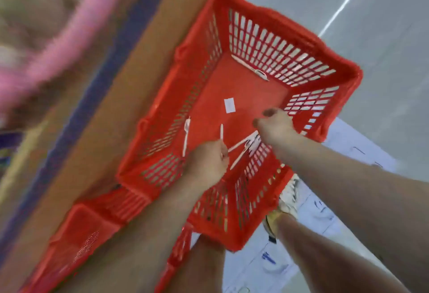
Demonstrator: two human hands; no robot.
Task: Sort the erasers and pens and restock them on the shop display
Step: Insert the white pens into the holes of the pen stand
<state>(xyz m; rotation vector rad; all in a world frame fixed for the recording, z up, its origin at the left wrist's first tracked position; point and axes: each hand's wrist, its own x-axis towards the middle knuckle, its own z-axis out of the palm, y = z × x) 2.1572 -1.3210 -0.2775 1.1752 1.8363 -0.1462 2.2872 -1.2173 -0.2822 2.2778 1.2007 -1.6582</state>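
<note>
Left hand (206,162) and right hand (275,127) come off bare forearms, legs bare too. Whitish sneaker (289,196) with a yellowish bit around 5 o'clock, blurry tbh.

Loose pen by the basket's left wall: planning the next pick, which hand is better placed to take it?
Left, probably. The left hand sits right beside the loose pen, though its fingers already pinch a second pen; the right hand is across the basket, holding other pens.

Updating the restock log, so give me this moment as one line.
left hand: pinches pen | right hand: curled by pens, grip unclear | red basket: loose pens inside
</note>
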